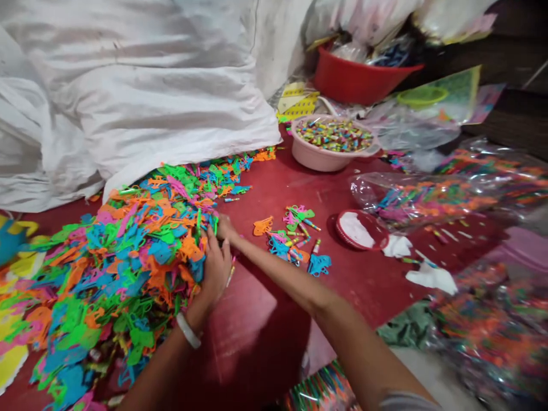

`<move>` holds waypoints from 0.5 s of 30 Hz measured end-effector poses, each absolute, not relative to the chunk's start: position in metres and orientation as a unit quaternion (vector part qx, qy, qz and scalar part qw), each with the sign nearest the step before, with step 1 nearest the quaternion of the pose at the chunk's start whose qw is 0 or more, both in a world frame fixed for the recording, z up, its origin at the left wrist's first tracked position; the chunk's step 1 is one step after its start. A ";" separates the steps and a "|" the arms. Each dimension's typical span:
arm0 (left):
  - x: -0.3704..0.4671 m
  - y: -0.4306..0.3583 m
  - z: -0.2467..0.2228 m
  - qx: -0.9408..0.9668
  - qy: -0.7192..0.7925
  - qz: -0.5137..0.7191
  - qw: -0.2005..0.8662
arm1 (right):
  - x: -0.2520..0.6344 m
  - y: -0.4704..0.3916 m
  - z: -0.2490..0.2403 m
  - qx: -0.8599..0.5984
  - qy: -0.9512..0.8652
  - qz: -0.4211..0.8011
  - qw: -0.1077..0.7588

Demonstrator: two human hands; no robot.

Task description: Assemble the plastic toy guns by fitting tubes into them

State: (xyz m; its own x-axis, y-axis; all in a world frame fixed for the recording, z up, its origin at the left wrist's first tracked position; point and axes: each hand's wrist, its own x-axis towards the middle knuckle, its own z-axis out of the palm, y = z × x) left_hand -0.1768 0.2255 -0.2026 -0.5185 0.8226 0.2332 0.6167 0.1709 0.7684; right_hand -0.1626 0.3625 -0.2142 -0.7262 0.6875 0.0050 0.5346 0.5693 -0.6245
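Observation:
A big heap of flat plastic pieces [124, 268] in green, orange, blue and pink covers the left of the red surface [240, 331]. At the heap's right edge my left hand [216, 265], with a white band on its wrist, lies against the pieces, fingers pointing away. My right hand [225, 229] is just beyond it, touching the same edge; its fingers are mostly hidden. What either hand grips cannot be made out. A small cluster of similar pieces and striped tubes [295, 242] lies right of my hands.
White sacks [171, 103] stand behind the heap. A pink basin [319, 158] of small striped tubes is at the back, before a red tub [355, 83]. Further right are a small red basket [381, 244] with white material and clear bags of colourful pieces [445, 197].

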 end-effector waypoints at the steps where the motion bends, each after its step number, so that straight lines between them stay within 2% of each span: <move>1: -0.179 0.220 -0.204 0.473 0.757 0.435 0.120 | -0.153 0.358 -0.212 -0.337 -0.878 0.318 0.119; 4: -0.185 0.207 -0.209 0.472 0.760 0.431 0.117 | -0.108 0.357 -0.199 -0.333 -0.886 0.301 0.112; 7: -0.185 0.196 -0.212 0.501 0.751 0.416 0.112 | -0.061 0.372 -0.185 -0.468 -0.854 0.204 0.099; 9: -0.178 0.189 -0.214 0.525 0.744 0.401 0.096 | -0.045 0.380 -0.181 -0.515 -0.834 0.188 0.071; 12: -0.157 0.175 -0.222 0.577 0.737 0.350 0.047 | -0.051 0.372 -0.188 -0.459 -0.857 0.230 0.045; 15: -0.137 0.161 -0.235 0.649 0.719 0.248 0.010 | -0.078 0.348 -0.204 -0.397 -0.876 0.267 0.058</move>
